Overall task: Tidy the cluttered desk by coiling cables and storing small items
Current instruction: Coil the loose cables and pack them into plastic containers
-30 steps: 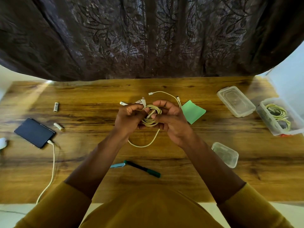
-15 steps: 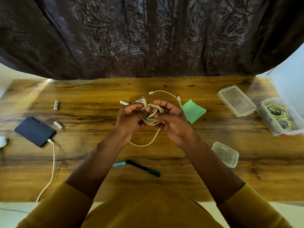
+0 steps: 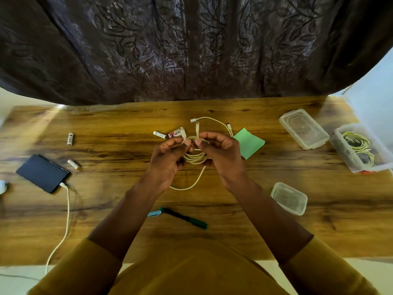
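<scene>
The one camera sits on my head and looks forward and steeply down, so my own sleeves [image 3: 85,267] fill the bottom edge and my forearms run up the middle. It is near enough that the wooden worktop [image 3: 234,237] spans the whole width. The wide lens bows the far edge, where a dark curtain [image 3: 191,50] closes the top. There is only this single view.

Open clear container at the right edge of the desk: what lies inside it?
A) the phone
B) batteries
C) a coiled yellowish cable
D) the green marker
C: the open container holds a coiled yellowish cable, while the batteries, marker and phone all lie out on the desk.
</scene>
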Available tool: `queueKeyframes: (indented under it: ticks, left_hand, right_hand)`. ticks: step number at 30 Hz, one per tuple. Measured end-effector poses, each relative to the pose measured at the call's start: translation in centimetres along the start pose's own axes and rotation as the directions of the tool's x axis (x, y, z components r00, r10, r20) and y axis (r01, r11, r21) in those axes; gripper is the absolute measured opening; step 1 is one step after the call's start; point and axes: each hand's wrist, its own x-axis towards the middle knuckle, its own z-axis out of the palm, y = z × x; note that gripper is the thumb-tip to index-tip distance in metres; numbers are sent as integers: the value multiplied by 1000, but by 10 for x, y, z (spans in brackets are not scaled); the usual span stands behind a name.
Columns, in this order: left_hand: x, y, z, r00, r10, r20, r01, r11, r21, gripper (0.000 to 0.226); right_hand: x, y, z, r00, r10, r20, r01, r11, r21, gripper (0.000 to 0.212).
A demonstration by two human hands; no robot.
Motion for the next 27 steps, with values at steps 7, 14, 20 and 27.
queueKeyframes:
  ticks: [7,14,20,27]
  left_hand:
    - [-3,-2,7,994,85,-72,-71,983,170,9]
    - [-7,-1,6,924,382,-32,-333,841,426,22]
    - [-5,1,6,868,494,49,-446,732,515,21]
    - [-3,0,6,880,472,57,-437,756,487,21]
  right_hand:
    - [5,13,9,980,-108,-167,83,985,-151,15]
    - [0,1,8,988,33,-148,-42,998,-56,19]
    - [-2,-7,11,975,160,-156,-150,986,69,12]
    - [-3,-4,17,967,156,-201,-147,987,58,7]
